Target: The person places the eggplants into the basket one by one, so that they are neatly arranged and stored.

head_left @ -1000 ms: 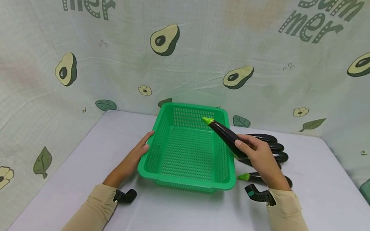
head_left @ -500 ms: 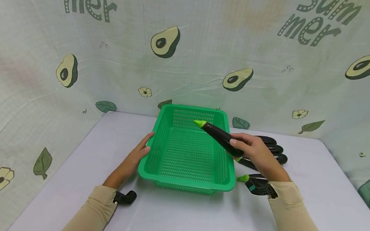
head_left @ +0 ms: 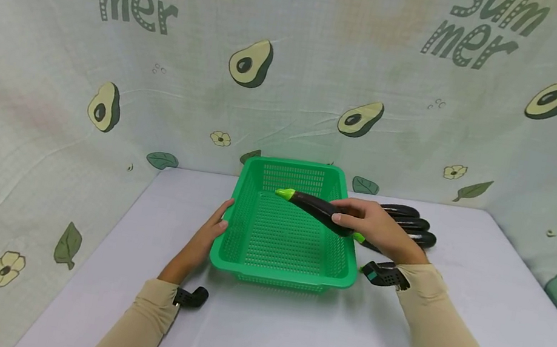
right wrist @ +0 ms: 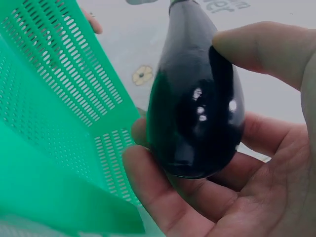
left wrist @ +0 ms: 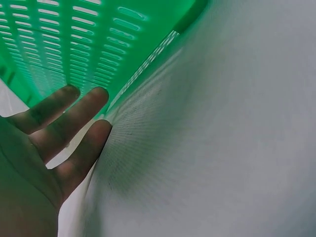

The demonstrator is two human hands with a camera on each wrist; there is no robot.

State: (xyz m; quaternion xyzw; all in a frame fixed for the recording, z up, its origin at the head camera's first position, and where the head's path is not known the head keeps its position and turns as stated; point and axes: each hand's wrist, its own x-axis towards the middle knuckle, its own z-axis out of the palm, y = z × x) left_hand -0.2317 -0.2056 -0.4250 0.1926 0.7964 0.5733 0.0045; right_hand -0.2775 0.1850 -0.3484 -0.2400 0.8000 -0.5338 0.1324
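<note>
From where I stood, the person's right hand [head_left: 376, 230] grasped a glossy dark-purple eggplant [head_left: 314, 206] with a bright green cap near its rounded end, holding it over the rectangular green plastic mesh basket [head_left: 278, 274], while the left hand [head_left: 201, 240] gripped nothing, its fingers extended against the basket's left side. I judged the work to be at an early stage: I saw no eggplant lying in the basket, the held one was not yet set down, and several similar dark eggplants [head_left: 416, 224] lay right of it on the white-covered worktop [head_left: 256, 341].
</note>
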